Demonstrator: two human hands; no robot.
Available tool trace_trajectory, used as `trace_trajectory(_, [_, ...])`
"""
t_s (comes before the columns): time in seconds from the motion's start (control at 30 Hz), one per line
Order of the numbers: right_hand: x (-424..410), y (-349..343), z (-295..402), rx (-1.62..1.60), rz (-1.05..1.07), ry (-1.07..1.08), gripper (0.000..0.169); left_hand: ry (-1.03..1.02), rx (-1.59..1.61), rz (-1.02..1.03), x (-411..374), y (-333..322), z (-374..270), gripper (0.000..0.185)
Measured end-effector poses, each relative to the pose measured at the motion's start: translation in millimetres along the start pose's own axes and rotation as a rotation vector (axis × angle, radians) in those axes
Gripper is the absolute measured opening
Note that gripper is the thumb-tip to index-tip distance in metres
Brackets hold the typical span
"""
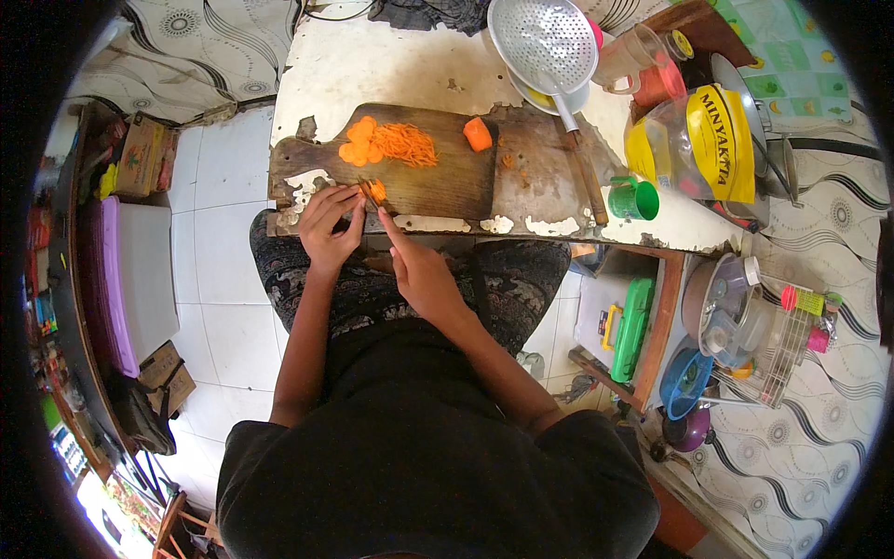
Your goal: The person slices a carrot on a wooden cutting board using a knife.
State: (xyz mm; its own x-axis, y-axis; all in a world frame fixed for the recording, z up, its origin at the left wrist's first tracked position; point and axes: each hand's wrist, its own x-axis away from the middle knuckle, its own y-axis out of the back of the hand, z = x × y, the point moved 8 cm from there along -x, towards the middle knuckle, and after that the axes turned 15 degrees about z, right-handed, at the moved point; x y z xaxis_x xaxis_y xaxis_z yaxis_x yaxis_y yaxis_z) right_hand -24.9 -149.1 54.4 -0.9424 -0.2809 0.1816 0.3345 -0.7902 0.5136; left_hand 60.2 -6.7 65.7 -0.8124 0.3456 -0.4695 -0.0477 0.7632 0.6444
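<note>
On a worn wooden cutting board (pixel 447 185), my left hand (pixel 330 225) rests with its fingertips against a small stack of carrot slices (pixel 378 190) near the front edge. My right hand (pixel 424 276) grips a knife (pixel 370 195), index finger laid along its spine; the handle is hidden in the hand. The blade meets the carrot beside my left fingertips. Behind them lie round carrot slices (pixel 360 142), touching a heap of carrot shreds (pixel 407 145). A thick carrot chunk (pixel 478 134) sits apart at the board's right side.
Right of the board are a perforated metal skimmer (pixel 545 42) with a wooden handle, a green plastic mug (pixel 634 199), a clear pitcher (pixel 632 56) and a yellow-and-clear plastic pouch (pixel 719 143). The table's peeling front edge (pixel 614 241) runs close to my lap.
</note>
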Motion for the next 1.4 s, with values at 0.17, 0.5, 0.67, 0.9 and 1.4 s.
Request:
trace_trajectory(0.17, [-0.3, -1.7, 1.0, 0.011, -0.027, -0.004, 0.063, -0.006, -0.011, 0.001, -0.6, -0.5, -0.2, 0.012])
trace_trajectory(0.5, [0.6, -10.9, 0.4, 0.172, 0.061, -0.130, 0.081, 0.002, -0.022, 0.008, -2.0, 0.3, -1.5, 0.012])
trace_trajectory(0.67, [-5.2, -14.8, -2.2, 0.293, 0.021, -0.131, 0.089, -0.007, -0.021, 0.013, -2.4, -0.5, -2.9, 0.013])
trace_trajectory(0.9, [-11.0, -0.9, -4.3, -0.009, 0.056, -0.072, 0.072, -0.004, -0.005, 0.011, -1.7, -0.8, 1.1, 0.014])
trace_trajectory(1.4, [-1.9, -2.8, -1.7, -0.042, 0.021, -0.009, 0.066, -0.016, -0.008, -0.012, -0.3, -0.1, -0.5, 0.012])
